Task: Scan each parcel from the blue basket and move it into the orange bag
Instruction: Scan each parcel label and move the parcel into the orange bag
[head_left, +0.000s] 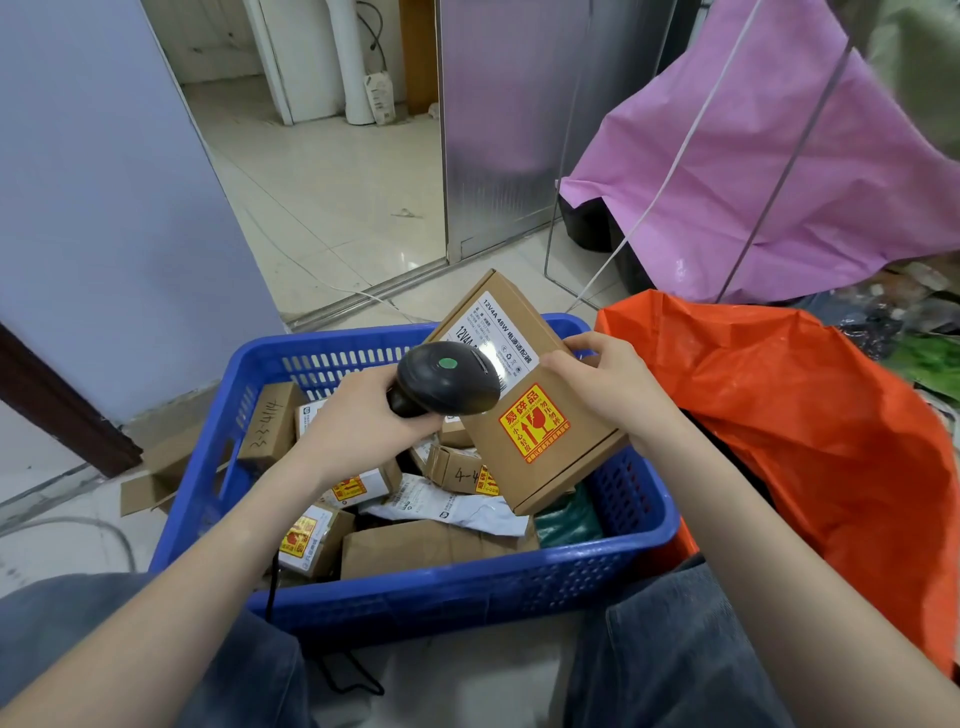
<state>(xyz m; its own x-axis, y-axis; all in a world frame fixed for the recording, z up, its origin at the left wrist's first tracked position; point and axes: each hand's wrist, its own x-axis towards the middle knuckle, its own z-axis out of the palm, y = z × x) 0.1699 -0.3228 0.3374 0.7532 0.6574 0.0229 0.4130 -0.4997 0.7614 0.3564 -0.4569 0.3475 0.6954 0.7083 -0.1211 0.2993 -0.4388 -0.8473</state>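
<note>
While left grip (358, 415) clamps scanner (447, 379), right grip (608, 384) clamps parcel (540, 441) over basket (467, 592).

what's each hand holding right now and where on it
The left hand grips the black scanner by its handle. The right hand holds the cardboard parcel by its right edge, above the blue basket.

Glossy tiled floor (332, 171), lilac wall (98, 197)

On the tiled floor (332, 208) stand the blue basket (467, 587) and orange bag (831, 441).
</note>
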